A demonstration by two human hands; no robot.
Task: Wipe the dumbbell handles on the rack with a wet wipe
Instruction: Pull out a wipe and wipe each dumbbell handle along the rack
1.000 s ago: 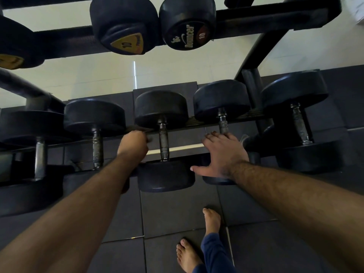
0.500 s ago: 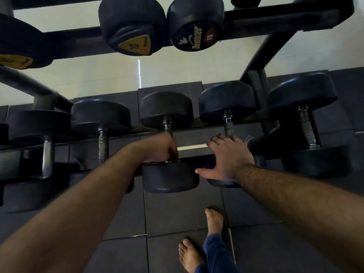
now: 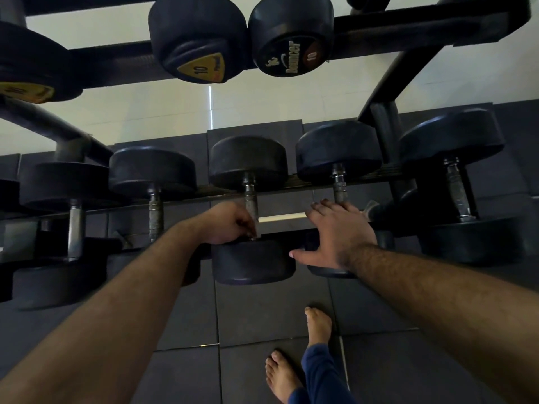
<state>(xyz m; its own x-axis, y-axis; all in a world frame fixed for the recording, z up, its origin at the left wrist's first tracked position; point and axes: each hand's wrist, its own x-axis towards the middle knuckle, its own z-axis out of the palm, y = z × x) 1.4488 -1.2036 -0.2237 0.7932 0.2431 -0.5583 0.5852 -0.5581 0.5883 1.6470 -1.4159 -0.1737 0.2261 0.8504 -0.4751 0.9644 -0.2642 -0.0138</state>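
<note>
Several black dumbbells with metal handles lie across the lower rack rail. My left hand curls round the near end of the middle dumbbell's handle, just above its front head. No wet wipe shows; anything under the fingers is hidden. My right hand lies flat with spread fingers on the neighbouring dumbbell's handle and its front head, thumb pointing left.
Two 10-marked dumbbells sit on the upper rail overhead. More dumbbells lie left and right. A slanted rack post stands right of my right hand. My bare feet stand on dark floor mats.
My left hand moved right from the gap beside the second dumbbell onto the middle dumbbell's handle and closed round it. My right hand stayed on its dumbbell.
</note>
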